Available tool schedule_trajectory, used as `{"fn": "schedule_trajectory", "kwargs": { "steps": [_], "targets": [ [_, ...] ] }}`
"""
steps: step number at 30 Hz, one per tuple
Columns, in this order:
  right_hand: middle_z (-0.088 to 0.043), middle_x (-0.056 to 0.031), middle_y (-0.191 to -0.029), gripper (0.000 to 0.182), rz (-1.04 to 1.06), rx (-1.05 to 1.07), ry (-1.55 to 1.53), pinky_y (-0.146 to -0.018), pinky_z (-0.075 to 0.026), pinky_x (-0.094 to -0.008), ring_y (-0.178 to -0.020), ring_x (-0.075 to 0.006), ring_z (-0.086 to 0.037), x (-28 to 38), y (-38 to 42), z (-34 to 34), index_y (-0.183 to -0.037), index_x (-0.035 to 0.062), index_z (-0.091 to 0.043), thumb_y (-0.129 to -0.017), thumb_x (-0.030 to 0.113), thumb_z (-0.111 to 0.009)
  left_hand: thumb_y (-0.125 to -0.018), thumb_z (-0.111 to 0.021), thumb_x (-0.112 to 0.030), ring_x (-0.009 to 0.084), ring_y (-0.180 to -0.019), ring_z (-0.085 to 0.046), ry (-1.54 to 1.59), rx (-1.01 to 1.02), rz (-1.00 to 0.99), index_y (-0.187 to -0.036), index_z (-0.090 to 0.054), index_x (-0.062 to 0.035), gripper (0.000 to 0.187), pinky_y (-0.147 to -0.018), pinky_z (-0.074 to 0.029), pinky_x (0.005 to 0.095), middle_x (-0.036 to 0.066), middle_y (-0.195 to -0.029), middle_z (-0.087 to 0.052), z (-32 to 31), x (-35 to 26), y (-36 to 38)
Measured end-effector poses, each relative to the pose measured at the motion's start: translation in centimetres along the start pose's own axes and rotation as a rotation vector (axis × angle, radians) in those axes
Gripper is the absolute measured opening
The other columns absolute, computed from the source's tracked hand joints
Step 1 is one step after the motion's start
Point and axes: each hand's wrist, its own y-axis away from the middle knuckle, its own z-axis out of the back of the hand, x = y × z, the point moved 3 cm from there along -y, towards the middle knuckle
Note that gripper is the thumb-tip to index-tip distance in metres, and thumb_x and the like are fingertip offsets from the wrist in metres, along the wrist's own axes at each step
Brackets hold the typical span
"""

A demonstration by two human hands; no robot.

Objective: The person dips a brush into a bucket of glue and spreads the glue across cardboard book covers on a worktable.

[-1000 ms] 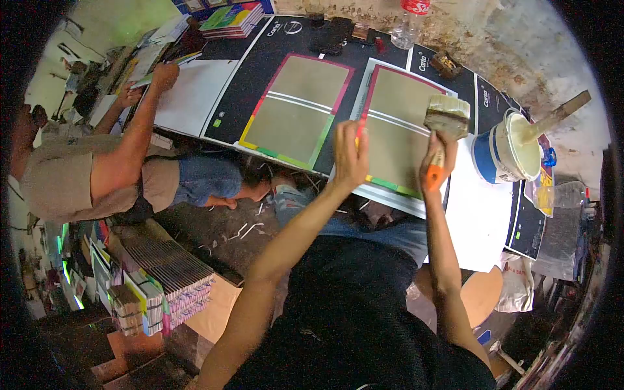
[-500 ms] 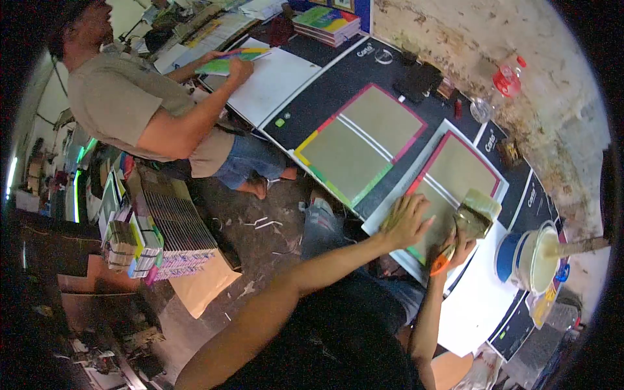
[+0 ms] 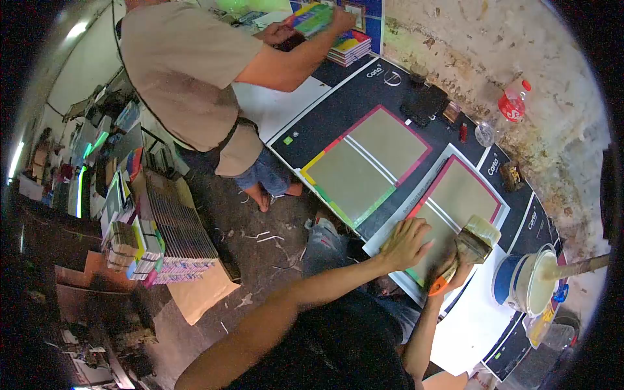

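My left hand [image 3: 406,246] lies on the left edge of a book cover [image 3: 465,188], fingers stretched out. This cover has grey-brown board inside, magenta and green edges and two white strips across its middle. It rests on a white sheet [image 3: 374,246]. My right hand [image 3: 458,278] grips a wide paintbrush [image 3: 473,244] with an orange handle, its pale bristles over the cover's right side. A second opened cover [image 3: 354,172] of the same kind lies farther off on the black table mat.
A pail of pale paste [image 3: 543,279] with a stick in it stands at the right. A plastic bottle [image 3: 513,101] is by the stained wall. At the left, a co-worker [image 3: 188,71] holds a colourful book [image 3: 313,19] near a book stack [image 3: 350,49]. Bundled books [image 3: 172,218] stand lower left.
The co-worker has moved right and lifted the colourful book towards the stack at the back. My view has shifted slightly. My hands and the brush stay nearly in place over the cover.
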Motion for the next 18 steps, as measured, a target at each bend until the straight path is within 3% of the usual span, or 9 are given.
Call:
{"fn": "schedule_trajectory", "kwargs": {
  "steps": [10, 13, 18],
  "targets": [
    [-0.061, -0.0189, -0.104, 0.021, -0.061, 0.072, 0.000, -0.088, -0.045, -0.0405, -0.097, -0.0334, -0.059, 0.90, -0.43, 0.86, -0.103, -0.0032, -0.061, -0.092, 0.014, -0.056, -0.088, -0.057, -0.027, 0.0323, -0.110, -0.047, 0.004, 0.002, 0.004, -0.115, -0.050, -0.0033, 0.037, -0.091, -0.036, 0.0444, 0.015, -0.116, -0.048, -0.07, -0.11, 0.21],
    [-0.062, -0.0201, -0.106, 0.023, -0.054, 0.053, -0.006, -0.089, -0.045, -0.0448, -0.097, -0.0379, -0.058, -0.02, 0.01, 0.87, -0.106, -0.0013, -0.063, -0.090, 0.015, -0.058, -0.088, -0.057, -0.027, 0.0325, -0.111, -0.047, 0.013, -0.002, 0.002, -0.115, -0.051, -0.0033, 0.036, -0.091, -0.036, 0.0443, 0.015, -0.116, -0.048, -0.37, -0.13, 0.05],
    [-0.062, -0.0201, -0.104, 0.024, -0.061, 0.052, 0.012, -0.087, -0.046, -0.0443, -0.096, -0.0372, -0.059, 0.25, -0.32, 0.77, -0.105, -0.0017, -0.062, -0.091, 0.017, -0.059, -0.089, -0.056, -0.027, 0.0329, -0.111, -0.046, 0.015, 0.019, 0.013, -0.114, -0.051, -0.0032, 0.034, -0.091, -0.036, 0.0448, 0.016, -0.116, -0.048, -0.35, -0.21, 0.09]
  ]
}}
